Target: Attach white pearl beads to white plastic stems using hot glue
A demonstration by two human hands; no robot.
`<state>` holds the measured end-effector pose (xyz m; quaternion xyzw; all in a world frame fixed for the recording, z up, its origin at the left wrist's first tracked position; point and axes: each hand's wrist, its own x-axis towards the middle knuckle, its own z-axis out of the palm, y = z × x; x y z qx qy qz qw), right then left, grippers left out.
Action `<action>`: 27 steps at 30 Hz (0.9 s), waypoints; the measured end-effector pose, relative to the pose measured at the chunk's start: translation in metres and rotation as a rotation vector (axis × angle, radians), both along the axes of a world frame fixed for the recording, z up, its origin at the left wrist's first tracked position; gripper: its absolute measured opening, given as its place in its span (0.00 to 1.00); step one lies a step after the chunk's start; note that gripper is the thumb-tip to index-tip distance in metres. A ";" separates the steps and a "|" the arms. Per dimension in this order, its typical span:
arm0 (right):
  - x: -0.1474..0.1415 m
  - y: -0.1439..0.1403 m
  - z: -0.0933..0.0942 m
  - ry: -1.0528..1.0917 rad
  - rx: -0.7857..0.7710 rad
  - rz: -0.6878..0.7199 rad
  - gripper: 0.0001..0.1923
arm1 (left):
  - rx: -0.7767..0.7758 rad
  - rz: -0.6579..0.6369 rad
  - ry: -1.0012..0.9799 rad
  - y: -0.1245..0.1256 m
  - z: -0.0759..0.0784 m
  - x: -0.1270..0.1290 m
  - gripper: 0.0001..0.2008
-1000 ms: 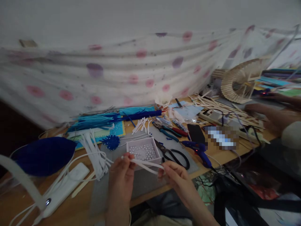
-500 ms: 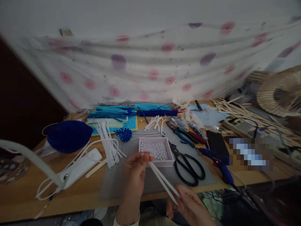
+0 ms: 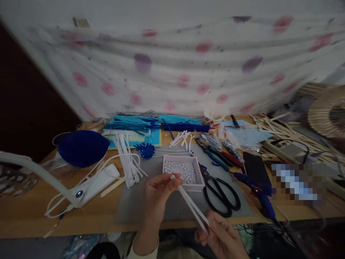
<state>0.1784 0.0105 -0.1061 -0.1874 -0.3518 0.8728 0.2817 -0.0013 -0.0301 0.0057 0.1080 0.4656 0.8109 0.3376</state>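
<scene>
A white pipe cleaner [image 3: 192,205], bent double into two long legs, stretches between my hands over the front of the table. My left hand [image 3: 159,192] pinches its folded upper end, just in front of a small white box [image 3: 198,187] of pearl beads [image 3: 188,172]. Lower and to the right, the fingers of my right hand [image 3: 219,232] close around the two loose ends. Black-handled scissors [image 3: 222,196] lie right of the box. More white pipe cleaners [image 3: 128,162] are bunched to the left.
A blue glue gun [image 3: 254,185] with a red light and a dark phone [image 3: 257,168] lie at the right. Pliers [image 3: 215,158] rest behind the scissors. A blue fuzzy flower [image 3: 146,150] and turquoise pipe cleaners [image 3: 126,124] sit farther back. A white lamp arm [image 3: 40,172] reaches in from the left.
The whole view has shifted slightly, so the table things appear a little farther right. Both hands keep hold of the white pipe cleaner in nearly the same pose.
</scene>
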 end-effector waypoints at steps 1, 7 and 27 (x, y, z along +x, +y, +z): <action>0.000 0.001 0.002 -0.011 0.008 0.005 0.21 | 0.002 -0.003 -0.005 0.001 0.000 0.000 0.17; 0.000 0.001 0.031 -0.153 -0.007 -0.046 0.21 | 0.008 -0.041 -0.017 0.004 -0.002 -0.001 0.17; -0.003 0.002 0.011 -0.135 0.051 0.032 0.25 | 0.088 -0.042 0.004 0.009 -0.016 -0.018 0.16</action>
